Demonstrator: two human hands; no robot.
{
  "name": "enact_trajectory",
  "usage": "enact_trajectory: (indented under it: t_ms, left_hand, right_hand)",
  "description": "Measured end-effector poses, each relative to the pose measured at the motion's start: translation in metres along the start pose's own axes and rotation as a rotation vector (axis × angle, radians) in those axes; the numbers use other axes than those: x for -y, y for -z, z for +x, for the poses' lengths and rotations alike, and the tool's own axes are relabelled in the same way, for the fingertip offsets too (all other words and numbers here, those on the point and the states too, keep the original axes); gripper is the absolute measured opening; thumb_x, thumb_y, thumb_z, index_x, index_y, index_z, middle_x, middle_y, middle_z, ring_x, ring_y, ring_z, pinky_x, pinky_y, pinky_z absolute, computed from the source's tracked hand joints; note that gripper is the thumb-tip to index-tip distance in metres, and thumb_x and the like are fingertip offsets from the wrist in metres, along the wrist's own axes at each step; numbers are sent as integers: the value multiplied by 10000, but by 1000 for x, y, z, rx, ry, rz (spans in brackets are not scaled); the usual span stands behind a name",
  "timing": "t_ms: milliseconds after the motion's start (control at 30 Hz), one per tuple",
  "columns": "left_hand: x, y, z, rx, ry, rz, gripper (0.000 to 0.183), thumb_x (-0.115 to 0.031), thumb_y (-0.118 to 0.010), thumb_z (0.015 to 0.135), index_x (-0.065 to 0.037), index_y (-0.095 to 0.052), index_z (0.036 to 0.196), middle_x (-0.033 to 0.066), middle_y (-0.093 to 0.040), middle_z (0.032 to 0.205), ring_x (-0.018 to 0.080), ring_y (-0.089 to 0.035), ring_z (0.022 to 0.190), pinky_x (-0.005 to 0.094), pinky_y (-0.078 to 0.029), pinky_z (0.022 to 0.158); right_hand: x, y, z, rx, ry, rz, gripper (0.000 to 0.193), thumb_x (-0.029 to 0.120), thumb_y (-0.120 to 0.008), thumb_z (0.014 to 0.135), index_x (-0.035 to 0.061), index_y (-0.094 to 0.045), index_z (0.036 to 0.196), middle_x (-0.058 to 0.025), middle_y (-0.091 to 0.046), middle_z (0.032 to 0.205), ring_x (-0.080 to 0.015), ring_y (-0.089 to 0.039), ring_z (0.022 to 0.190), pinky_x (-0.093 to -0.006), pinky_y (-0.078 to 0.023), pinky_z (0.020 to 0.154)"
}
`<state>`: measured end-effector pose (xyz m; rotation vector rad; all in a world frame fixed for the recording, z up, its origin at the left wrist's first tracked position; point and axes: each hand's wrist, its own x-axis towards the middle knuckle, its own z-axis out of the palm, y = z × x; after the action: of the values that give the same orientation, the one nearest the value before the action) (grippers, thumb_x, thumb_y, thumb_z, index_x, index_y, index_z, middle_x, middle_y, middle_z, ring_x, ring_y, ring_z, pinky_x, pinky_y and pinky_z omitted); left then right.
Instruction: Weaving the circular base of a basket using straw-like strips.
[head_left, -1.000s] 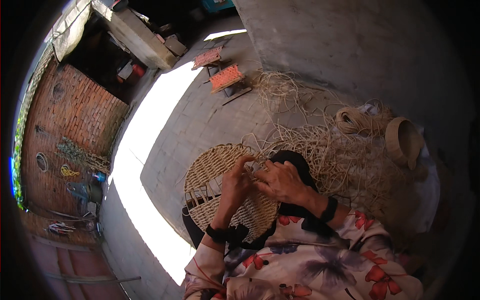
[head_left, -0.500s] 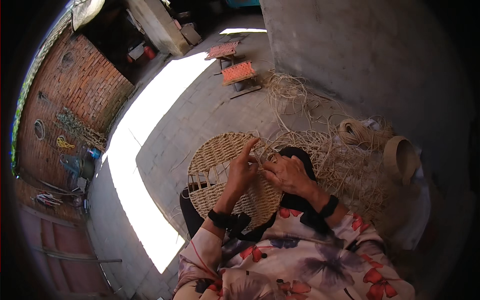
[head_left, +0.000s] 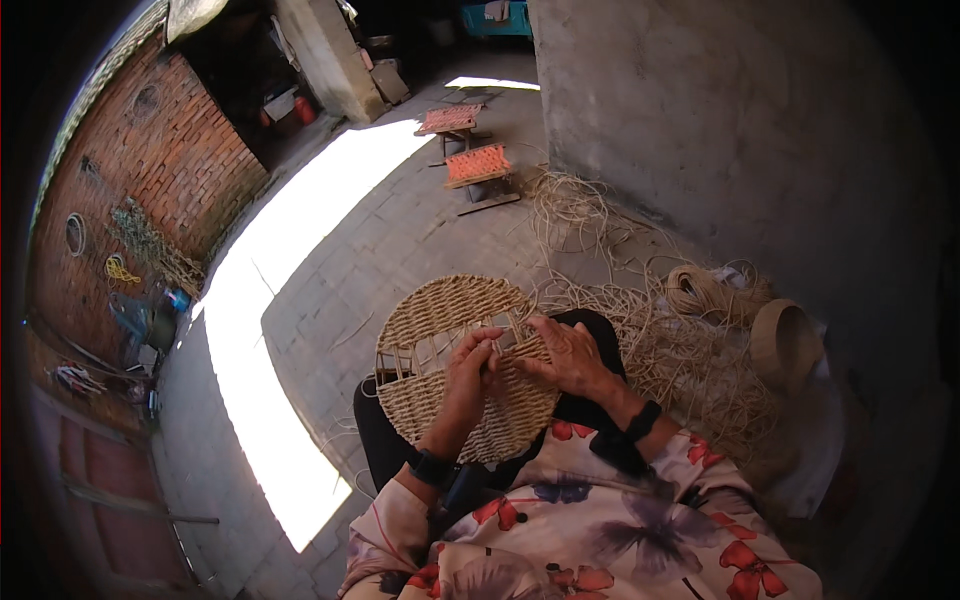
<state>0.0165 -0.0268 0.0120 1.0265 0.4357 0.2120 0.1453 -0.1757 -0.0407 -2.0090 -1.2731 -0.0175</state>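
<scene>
A round woven straw mat [head_left: 440,320] rests on my lap, with an unwoven gap showing bare spokes across its middle. My left hand [head_left: 472,368] sits on the mat near that gap, fingers pinched around a thin straw strand. My right hand [head_left: 566,355] lies just to the right of it on the mat's edge, fingers closed on the same weaving strand. Both wrists wear dark bands. The lower part of the mat is hidden behind my forearms.
Loose straw fibres [head_left: 680,350] pile on the paved floor to my right, with a coil of straw rope [head_left: 700,290] and a woven basket [head_left: 785,340]. Two small stools with orange woven seats [head_left: 478,165] stand farther ahead. A concrete wall [head_left: 720,130] is on the right, a brick wall [head_left: 160,170] on the left.
My left hand has drawn down from a raised reach onto the mat's middle beside the right hand. The view has shifted slightly; the mat stays on my lap.
</scene>
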Motion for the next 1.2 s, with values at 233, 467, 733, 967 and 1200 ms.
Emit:
enact_trajectory:
  t_ms: [233,467,733,967,1200]
  left_hand:
    - [-1,29,-3,-129,-92,-8,238,-152,-468,1027,-98,-501,1257,-27,-530,749,36,-421,581,200,-358,504]
    - [-16,48,-33,-9,-130,283,221,-178,-508,1032,-42,-518,1205,22,-642,877,81,-576,703,242,-501,676]
    - [-3,32,-69,332,-402,999,147,-101,-628,924,-11,-668,1033,136,-700,920,281,-694,853,362,-529,786]
    - [13,38,-63,349,-435,982,162,-121,-606,936,-21,-669,1047,135,-705,904,283,-698,844,358,-531,770]
    - [-16,32,-41,22,-533,962,217,-99,-592,927,-37,-644,1129,191,-719,953,319,-712,855,386,-541,751]
  right_hand:
    - [9,-3,4,105,-53,-177,679,552,-672,831,76,-523,1291,-154,-609,1159,-326,-600,1091,-477,-401,845]
    - [38,14,2,-376,98,-89,426,169,-746,828,54,-586,1206,-123,-619,966,-306,-597,865,-427,-457,788]
    - [104,13,30,40,-443,1191,391,126,-557,1009,5,-485,1374,-26,-634,845,-87,-601,753,-242,-496,701]
    - [95,33,33,-1,-224,731,316,119,-476,1037,34,-533,1336,-27,-621,789,-112,-582,639,-268,-471,606]
    - [67,1,29,-54,-85,336,154,76,-558,947,16,-561,1088,-156,-622,794,-319,-663,694,-424,-516,637]
